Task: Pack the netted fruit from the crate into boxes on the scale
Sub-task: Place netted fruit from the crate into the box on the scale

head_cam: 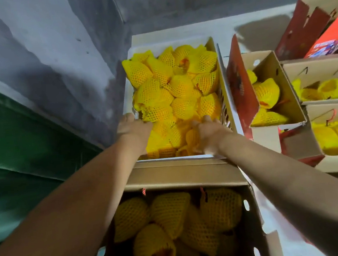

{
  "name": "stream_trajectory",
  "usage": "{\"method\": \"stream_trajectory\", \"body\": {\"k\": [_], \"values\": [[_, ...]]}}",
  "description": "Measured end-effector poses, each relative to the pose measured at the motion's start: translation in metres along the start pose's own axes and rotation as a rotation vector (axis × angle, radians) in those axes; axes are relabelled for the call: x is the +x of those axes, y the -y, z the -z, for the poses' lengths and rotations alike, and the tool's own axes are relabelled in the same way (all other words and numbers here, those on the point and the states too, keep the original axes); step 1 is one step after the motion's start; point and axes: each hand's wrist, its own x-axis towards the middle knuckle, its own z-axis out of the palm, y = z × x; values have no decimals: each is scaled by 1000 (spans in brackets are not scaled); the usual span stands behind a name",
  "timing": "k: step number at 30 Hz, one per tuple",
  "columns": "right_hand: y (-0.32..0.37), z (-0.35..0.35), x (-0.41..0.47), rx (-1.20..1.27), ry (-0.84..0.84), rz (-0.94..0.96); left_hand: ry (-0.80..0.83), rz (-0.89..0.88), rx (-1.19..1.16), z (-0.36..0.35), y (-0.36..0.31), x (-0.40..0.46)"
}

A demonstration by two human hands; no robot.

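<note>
Both hands reach into the white plastic crate (129, 55) of yellow foam-netted fruit (180, 86): left hand (132, 129) at nine o'clock, right hand (207, 133) at five, fingers buried, grasp unclear.

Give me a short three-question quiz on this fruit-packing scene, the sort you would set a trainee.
1. True or false: both hands are reaching into the white crate of netted fruit.
2. What colour is the foam netting round the fruit? A) green B) yellow C) blue
3. Fill in: the brown box nearest the camera already holds several netted ______.

Key
1. True. The left hand rests at the crate's left side, its fingers on a netted fruit; the right hand lies on the fruit near the right wall. Whether either has a firm hold is unclear.
2. B, yellow.
3. Fruit. More part-filled boxes stand to the right.
</note>
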Motion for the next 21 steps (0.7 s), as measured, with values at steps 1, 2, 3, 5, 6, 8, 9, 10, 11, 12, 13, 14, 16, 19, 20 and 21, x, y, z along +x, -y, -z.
{"method": "stream_trajectory", "body": {"k": [1,2,3,5,6,8,9,10,11,12,13,14,16,19,20,21], "values": [[-3,0,-4,41,-40,1,-19,0,1,0,2,-2],[-5,2,-10,77,-88,7,-42,0,-13,0,3,-7],[-7,4,-15,116,-133,14,-76,3,-52,2,5,-11],[-10,12,-27,229,-217,51,-226,30,-202,10,9,-25],[-11,19,-34,301,-258,84,-326,53,-295,16,11,-34],[-9,36,-53,447,-357,165,-498,109,-571,28,14,-62],[-5,45,-65,522,-408,198,-553,134,-744,33,14,-79],[1,53,-80,615,-452,226,-597,154,-914,37,14,-98],[9,59,-98,735,-480,257,-635,160,-1075,38,14,-117],[18,61,-117,874,-494,285,-672,139,-1239,35,14,-138],[26,60,-137,1008,-503,303,-720,87,-1420,28,13,-160],[34,57,-157,1111,-511,311,-774,39,-1613,18,10,-182],[44,41,-201,1253,-505,330,-853,40,-1942,-14,6,-223],[58,2,-260,1529,-475,293,-911,115,-2119,-59,-3,-265],[65,-10,-274,1603,-475,264,-880,148,-2094,-68,-5,-271],[71,-22,-286,1659,-480,235,-805,145,-1995,-72,-5,-274]]}}
